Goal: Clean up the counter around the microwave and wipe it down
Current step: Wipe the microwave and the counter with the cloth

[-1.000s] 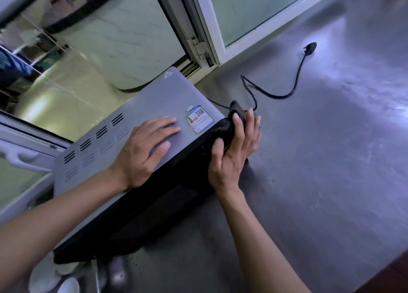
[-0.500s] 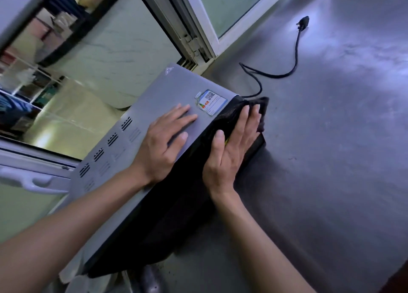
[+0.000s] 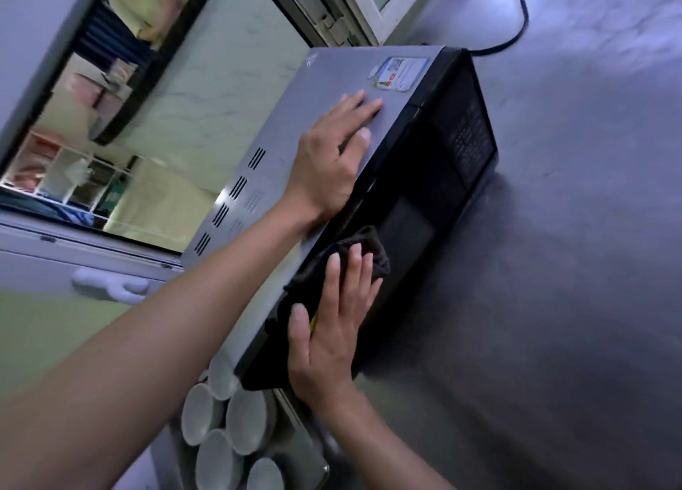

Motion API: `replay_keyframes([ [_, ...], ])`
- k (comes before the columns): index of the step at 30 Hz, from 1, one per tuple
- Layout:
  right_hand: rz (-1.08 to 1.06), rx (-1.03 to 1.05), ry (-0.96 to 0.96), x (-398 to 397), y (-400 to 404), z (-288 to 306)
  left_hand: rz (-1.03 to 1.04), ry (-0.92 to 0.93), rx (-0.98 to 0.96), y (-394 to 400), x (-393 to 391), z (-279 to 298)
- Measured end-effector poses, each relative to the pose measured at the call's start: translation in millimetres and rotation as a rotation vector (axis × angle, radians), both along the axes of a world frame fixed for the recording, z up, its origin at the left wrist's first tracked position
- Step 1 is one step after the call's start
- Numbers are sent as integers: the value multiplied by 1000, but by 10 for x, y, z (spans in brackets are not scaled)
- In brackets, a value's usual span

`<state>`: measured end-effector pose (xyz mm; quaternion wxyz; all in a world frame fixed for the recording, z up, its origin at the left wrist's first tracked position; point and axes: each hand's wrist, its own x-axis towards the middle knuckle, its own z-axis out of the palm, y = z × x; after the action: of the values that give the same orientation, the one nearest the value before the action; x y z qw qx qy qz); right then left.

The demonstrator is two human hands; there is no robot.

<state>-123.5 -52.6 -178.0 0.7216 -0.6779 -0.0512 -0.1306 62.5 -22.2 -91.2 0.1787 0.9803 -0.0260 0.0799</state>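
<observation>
The left hand (image 3: 332, 157) is lying flat, steadying the microwave (image 3: 332, 94); the right hand (image 3: 332, 327), fingers straight, is pressing a dark cloth (image 3: 354, 253) against its front. Wiping underway; counter (image 3: 553, 268) probably next.

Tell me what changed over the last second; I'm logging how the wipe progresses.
The right hand slid the dark cloth along the microwave front, from the control-panel corner nearest the cord back to the door end. It presses the cloth flat, fingers straight, as before. The left hand stayed flat on the microwave's grey top; the microwave stayed put on the counter.
</observation>
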Motion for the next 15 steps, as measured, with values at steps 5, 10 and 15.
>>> replay_keyframes([
  [5, 62, -125, -155, -614, 184, -175, -22, 24, 14, 34, 2, -14],
  [10, 33, -100, -155, -437, 167, -210, -37, 30, 54, 84, 36, -45],
  [15, -52, -32, -93, 284, -49, -157, -39, 29, 52, 88, 43, -50],
])
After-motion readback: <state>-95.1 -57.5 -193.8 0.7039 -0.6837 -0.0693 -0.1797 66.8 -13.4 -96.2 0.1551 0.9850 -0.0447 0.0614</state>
